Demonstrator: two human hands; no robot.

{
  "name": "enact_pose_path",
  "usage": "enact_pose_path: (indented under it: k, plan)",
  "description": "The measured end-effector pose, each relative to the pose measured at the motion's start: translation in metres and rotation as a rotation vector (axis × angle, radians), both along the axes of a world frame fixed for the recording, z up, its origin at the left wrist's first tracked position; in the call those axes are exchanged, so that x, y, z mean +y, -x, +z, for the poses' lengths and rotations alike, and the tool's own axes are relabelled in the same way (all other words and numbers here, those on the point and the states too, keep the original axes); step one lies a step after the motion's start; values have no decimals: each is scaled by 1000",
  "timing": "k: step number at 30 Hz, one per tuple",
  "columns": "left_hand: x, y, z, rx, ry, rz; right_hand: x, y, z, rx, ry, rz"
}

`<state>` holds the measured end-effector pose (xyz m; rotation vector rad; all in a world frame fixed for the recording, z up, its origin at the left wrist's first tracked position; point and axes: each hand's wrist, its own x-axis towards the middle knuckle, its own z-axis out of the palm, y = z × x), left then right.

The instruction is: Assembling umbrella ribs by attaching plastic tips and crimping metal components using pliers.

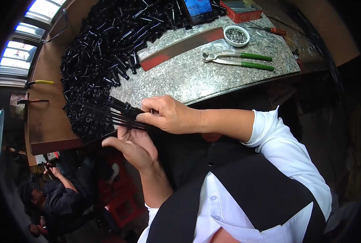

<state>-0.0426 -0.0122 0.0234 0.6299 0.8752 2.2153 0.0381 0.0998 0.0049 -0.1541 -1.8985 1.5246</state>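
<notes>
Nearest, in the lower middle of the frame, the left hand is lying palm-up with its thumb spread wide; the pieces are hiding its fingertips, so whether they are gripping cannot be told. Just above, the right hand is reaching in from the right, forearm nearly level, its grip closing thumb against curled finger on the ends of some slender black pieces — these are fanning left over the other palm. The step in hand seems to be handling and aligning this bunch; the next move is probably calling for a steady pinch, lest they splay. Beyond, a heap of black parts is covering the worktop's upper left — green-handled pincers are resting upper right.
</notes>
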Motion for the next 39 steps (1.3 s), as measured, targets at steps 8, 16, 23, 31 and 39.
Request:
enact_pose_path:
  k: [8,16,23,31,39]
  plan:
    - [-7,-9,15,340,269,254,-4,-9,6,83,-142,-28]
    - [-9,-6,20,421,336,296,-6,-15,4,76,-73,65]
    - [-7,-12,24,560,438,398,-2,-16,0,65,-90,125]
    - [-14,4,12,411,251,252,2,-17,6,-106,84,251]
    - [-18,7,9,331,179,197,6,-16,11,-224,236,355]
